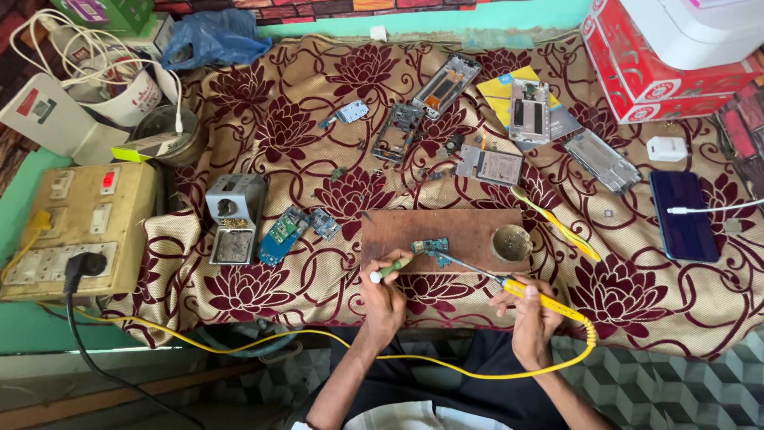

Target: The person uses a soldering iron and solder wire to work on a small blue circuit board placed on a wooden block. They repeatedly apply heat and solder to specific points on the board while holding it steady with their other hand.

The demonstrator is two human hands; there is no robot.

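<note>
R hand (535,317) grips yellow soldering iron (525,291) | L hand (383,296) closed on green-handled tool (390,271) | both tips at small blue circuit board (430,246) on wooden block (442,239), w/ flux tin (510,243) | judged mid-solder; other phone parts (446,84) lie open, unassembled.

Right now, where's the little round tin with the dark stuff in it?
In the head view, the round tin sits at the right end of the wooden board, just above the right hand holding the yellow soldering iron.
</note>
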